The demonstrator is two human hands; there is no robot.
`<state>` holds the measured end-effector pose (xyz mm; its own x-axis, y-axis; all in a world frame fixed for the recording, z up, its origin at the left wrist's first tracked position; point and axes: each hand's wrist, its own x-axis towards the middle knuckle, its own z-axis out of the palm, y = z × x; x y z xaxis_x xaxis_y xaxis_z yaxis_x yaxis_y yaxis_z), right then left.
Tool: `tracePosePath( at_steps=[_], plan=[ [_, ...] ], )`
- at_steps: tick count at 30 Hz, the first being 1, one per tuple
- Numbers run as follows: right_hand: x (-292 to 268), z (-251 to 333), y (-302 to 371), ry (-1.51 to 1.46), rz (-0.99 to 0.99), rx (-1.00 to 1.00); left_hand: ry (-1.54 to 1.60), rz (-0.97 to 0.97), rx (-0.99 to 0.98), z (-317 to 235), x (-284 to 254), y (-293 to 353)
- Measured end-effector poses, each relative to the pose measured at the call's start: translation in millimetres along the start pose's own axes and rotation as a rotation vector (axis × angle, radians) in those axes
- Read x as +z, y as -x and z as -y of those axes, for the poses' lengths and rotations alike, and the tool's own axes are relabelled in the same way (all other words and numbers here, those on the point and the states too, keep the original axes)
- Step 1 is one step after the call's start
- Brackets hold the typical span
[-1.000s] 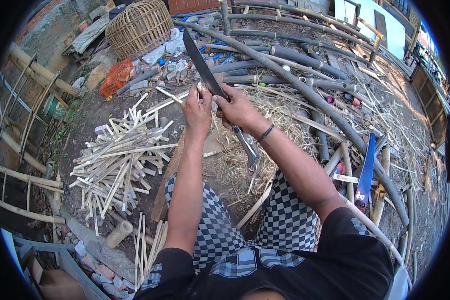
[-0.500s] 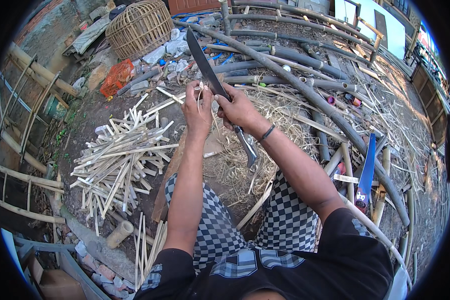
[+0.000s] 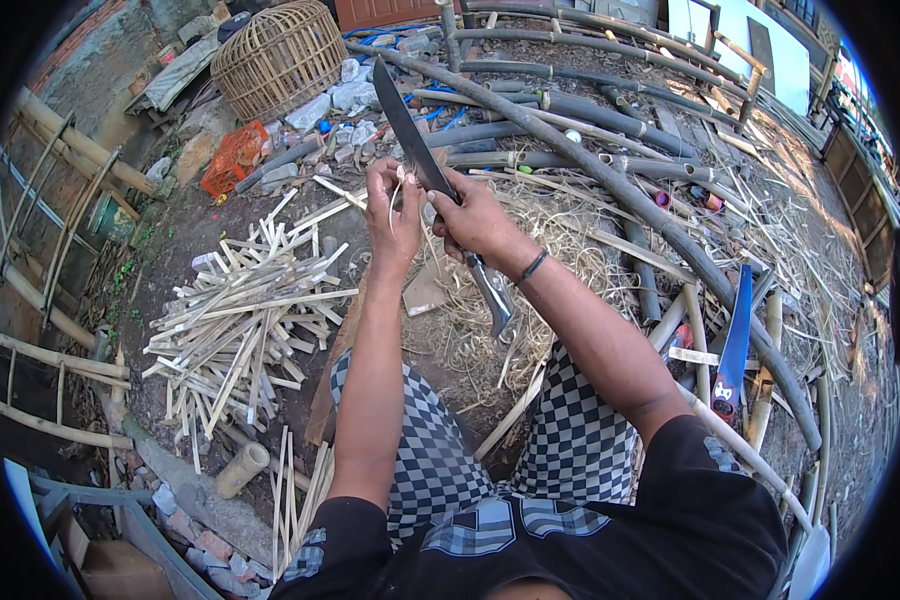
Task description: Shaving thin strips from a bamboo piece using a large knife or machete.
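My right hand (image 3: 478,215) is closed around a machete (image 3: 402,118) at the base of its long dark blade. The blade slants up and away to the left, and its handle (image 3: 494,294) hangs below my palm. Close to the blade's left side, my left hand (image 3: 394,220) pinches a thin pale bamboo strip (image 3: 399,181), most of it hidden by the fingers. Beneath both hands spreads a heap of curled bamboo shavings (image 3: 530,270). A loose pile of split bamboo sticks (image 3: 245,325) lies on the ground to the left.
On the right, a blue hand saw (image 3: 737,335) rests beside a long dark bamboo pole (image 3: 610,175) that crosses the yard. Farther off are an orange crate (image 3: 235,157), a woven bamboo cage (image 3: 277,58) and more poles. At lower left stands a cut bamboo piece (image 3: 242,470).
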<state>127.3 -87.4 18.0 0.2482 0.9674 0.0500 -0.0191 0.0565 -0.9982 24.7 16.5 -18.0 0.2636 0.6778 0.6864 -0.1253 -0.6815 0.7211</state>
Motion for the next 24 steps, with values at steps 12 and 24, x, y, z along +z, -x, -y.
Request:
tracePosePath(
  at_steps=[12,24],
  plan=[
    [3,0,1,0.000,-0.015,-0.014,0.006,0.107,0.053,10,-10,-6],
    [3,-5,-2,-0.076,0.013,-0.021,0.071,0.143,-0.007,8,-10,-5]
  ],
)
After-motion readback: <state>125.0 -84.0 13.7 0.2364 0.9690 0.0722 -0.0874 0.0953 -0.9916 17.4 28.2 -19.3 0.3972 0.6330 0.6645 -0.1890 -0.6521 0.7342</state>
